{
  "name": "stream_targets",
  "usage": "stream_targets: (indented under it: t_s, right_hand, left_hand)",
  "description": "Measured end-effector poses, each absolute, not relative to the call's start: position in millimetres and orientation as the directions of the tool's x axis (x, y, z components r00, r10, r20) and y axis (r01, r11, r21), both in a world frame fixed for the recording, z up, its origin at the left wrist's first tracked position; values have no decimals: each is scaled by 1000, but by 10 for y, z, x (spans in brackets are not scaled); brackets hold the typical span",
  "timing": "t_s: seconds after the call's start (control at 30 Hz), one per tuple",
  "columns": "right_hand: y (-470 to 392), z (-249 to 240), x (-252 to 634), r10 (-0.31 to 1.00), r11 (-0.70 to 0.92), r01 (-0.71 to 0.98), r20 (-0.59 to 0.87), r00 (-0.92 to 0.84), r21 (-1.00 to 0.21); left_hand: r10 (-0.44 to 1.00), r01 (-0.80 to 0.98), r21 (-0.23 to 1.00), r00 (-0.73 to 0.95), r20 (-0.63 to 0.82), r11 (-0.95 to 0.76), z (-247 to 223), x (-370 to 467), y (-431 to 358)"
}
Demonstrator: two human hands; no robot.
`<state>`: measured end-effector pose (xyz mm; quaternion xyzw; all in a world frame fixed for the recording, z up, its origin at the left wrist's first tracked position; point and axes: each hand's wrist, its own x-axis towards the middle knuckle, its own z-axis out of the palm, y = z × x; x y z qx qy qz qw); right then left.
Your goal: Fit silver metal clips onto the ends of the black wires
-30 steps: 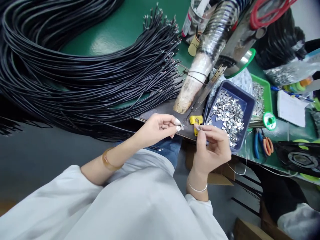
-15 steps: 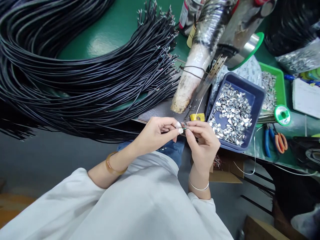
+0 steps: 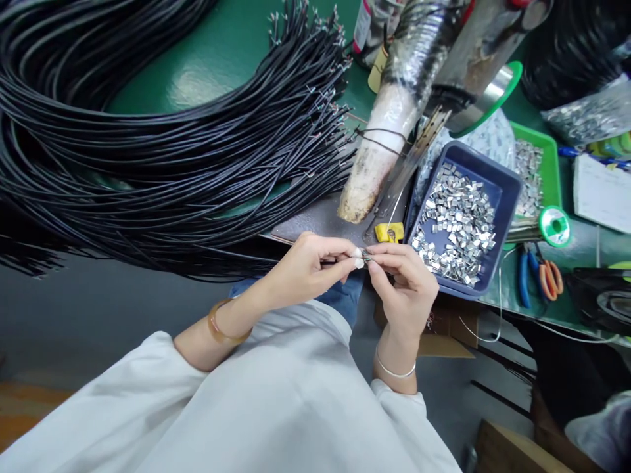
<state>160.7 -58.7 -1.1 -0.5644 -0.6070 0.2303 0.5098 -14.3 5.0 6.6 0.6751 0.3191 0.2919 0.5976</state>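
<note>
My left hand (image 3: 315, 266) is closed in a pinch on the end of a black cable at the table's front edge, with white wraps on its fingertips. Fingertip to fingertip with it, my right hand (image 3: 404, 279) pinches something small at the cable end, too tiny to make out. Just beyond the hands lies a yellow piece (image 3: 389, 232) below a tapered, plastic-wrapped tube (image 3: 377, 151). To the right, a blue tray (image 3: 505, 190) holds many small metal clips (image 3: 461, 217).
A large bundle of black cables (image 3: 172, 157) covers the left of the green table (image 3: 197, 82). At the right are a green tray (image 3: 553, 164), a solder spool (image 3: 555, 226), orange-handled pliers (image 3: 551, 280) and white paper (image 3: 604, 192).
My right hand has shifted slightly right and down, its fingertips still close to the left ones. The green wire tip seen between the fingers earlier no longer shows clearly.
</note>
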Motion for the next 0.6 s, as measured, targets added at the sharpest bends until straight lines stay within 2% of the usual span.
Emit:
stream_targets:
  t_s: [0.13, 0.23, 0.33, 0.4, 0.43, 0.5, 0.6]
  right_hand:
    - [-615, 67, 1643, 930, 243, 568, 355, 93, -786]
    - [-641, 91, 1633, 926, 229, 666, 369, 76, -710]
    - [-672, 40, 1578, 909, 194, 576, 366, 199, -794]
    - [-696, -16, 1526, 903, 187, 448, 332, 271, -874]
    - [-706, -42, 1498, 905, 189, 398, 317, 285, -898]
    - [-717, -82, 1439, 907, 200, 360, 311, 285, -911]
    - [-693, -108, 1367, 895, 242, 401, 363, 259, -883]
  left_hand:
    - [769, 127, 960, 629, 117, -250, 25, -135, 50]
    - [729, 216, 870, 652, 210, -444, -8, -107, 22]
    - [736, 294, 815, 639, 221, -500, -1, -78, -56]
    - [771, 246, 884, 612, 176, -398, 27, -79, -113]
    - [783, 185, 938, 610, 123, -292, 43, -89, -134]
    - [762, 40, 999, 646, -44, 24, 63, -123, -151]
    - [670, -104, 889, 697, -255, 446, 49, -178, -133]
